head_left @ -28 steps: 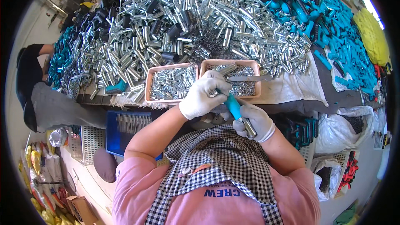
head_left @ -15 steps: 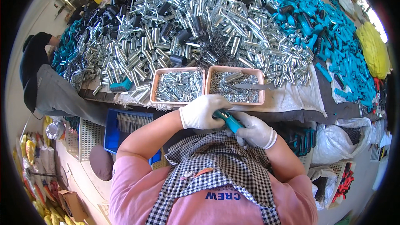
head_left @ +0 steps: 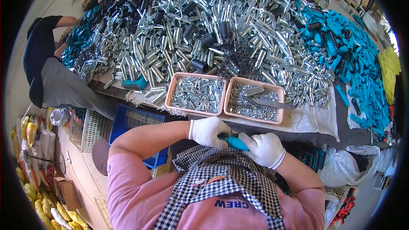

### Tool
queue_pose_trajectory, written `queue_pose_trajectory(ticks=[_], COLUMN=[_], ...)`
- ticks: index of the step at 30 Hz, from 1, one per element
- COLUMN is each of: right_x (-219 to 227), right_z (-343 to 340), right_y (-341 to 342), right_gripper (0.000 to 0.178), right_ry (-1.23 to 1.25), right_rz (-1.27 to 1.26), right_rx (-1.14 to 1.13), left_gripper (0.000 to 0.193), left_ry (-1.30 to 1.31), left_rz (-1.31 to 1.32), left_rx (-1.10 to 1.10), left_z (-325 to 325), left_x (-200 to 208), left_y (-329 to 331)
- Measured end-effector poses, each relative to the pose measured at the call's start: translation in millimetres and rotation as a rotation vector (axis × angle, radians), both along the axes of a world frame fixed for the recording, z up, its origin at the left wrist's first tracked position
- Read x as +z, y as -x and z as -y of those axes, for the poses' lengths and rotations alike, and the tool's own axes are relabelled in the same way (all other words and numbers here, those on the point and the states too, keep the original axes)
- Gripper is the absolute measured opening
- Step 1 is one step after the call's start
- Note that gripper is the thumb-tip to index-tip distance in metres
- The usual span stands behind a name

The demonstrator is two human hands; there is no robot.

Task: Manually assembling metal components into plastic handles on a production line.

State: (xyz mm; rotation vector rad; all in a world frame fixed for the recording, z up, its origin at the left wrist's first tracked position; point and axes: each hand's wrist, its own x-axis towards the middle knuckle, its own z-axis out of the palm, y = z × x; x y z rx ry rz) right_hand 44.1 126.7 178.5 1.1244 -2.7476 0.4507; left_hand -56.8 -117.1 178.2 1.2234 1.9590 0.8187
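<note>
The teal handle [head_left: 237, 143] lies just beyond the checked apron [head_left: 228, 168], its long axis running left to right with a slight rightward dip, the left hand [head_left: 210, 132] curled closed round its left end, the right hand [head_left: 267, 150] round its right

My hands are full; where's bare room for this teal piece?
The teal piece should fit on the bare white cloth right of the right-hand tray, bordered beyond by the metal heap and rightward by dark cloth. Crowded: that tray, the left-hand tray and the heap.
</note>
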Motion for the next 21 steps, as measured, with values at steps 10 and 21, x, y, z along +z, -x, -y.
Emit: queue_pose_trajectory(ticks=[10, 21], right_x=[-15, -26], right_z=[4, 2], right_y=[41, 11], right_gripper=[0.079, 0.062], right_ry=[0.46, 1.798], right_rz=[0.765, 1.651], right_rx=[0.076, -0.129], left_gripper=[0.03, 0.057], left_ry=[0.021, 0.279], left_rz=[-0.469, -0.836], left_rx=[-0.09, 0.434], left_z=[-17, 42], left_x=[35, 10], left_y=[29, 175])
